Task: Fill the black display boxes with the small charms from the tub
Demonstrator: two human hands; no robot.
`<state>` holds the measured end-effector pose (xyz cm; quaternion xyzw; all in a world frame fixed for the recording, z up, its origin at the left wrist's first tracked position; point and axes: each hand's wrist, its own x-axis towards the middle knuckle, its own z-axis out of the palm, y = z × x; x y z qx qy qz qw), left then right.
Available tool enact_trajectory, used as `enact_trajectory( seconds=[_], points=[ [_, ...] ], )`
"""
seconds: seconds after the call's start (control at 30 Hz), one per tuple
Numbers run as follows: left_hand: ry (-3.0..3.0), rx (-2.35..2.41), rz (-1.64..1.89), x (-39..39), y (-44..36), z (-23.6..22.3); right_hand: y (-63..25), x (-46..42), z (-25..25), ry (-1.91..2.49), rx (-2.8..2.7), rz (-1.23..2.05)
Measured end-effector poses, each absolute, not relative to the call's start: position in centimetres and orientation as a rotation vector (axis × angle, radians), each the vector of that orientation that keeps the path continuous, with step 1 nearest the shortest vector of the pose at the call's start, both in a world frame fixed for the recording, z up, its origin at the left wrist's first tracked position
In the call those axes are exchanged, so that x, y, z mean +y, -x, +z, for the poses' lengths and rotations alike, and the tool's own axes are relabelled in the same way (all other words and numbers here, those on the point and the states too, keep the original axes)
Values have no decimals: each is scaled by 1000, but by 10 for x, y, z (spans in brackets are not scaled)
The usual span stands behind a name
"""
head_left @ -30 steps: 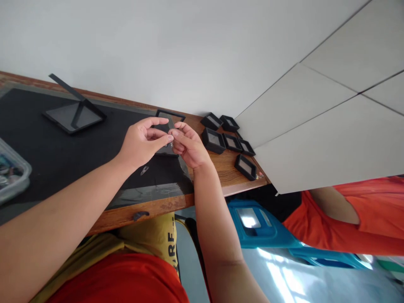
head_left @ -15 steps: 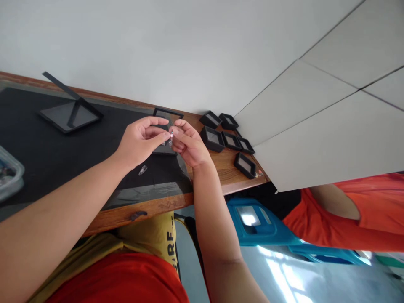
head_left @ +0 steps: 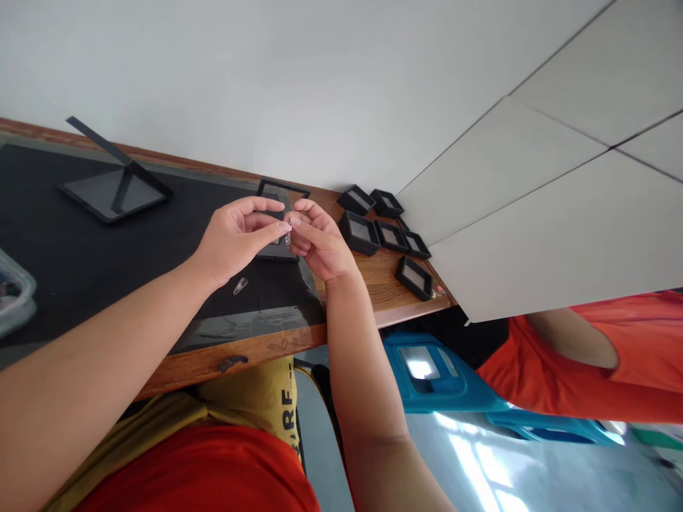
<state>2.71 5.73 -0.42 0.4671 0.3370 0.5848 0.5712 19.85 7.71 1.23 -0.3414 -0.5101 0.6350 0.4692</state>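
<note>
A small sparkly trinket (head_left: 289,235), pinkish at the top with a clear glittering part hanging below, is pinched between my two hands; its exact kind is too small to make out. My left hand (head_left: 235,231) meets it with thumb and fingertips from the left, index finger stretched above. From the right, my right hand (head_left: 320,243) grips it between thumb and bent fingers. Behind and under the hands lies an open black frame-like case (head_left: 282,190), partly covered by them. A small clear teardrop-shaped piece (head_left: 240,286) rests on the black mat (head_left: 176,245) below my left hand.
Another black case (head_left: 114,193) stands open at the left, its lid raised. Several small black boxes (head_left: 358,233) sit on the wooden tabletop at the right. A clear plastic container (head_left: 21,295) is at the left edge. A person in orange (head_left: 565,370) sits beside blue chairs (head_left: 442,377).
Both hands keep nearly the same place and grip, and the trinket appears slightly turned between the fingers. The view has shifted a little.
</note>
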Motion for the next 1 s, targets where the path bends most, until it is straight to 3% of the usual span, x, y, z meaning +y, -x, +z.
enact_trajectory(
  seconds=[0.43,0.77,1.0],
  points=[
    [-1046,808,1402,58,-28,-1,-200,78,12,876,-1313,1478],
    [-946,1089,1460,64,-24,0,-203,79,4,933,-1675,1096],
    [-980,1040,1374,63,-24,-2,-196,76,0,986,-1687,1135]
  ],
)
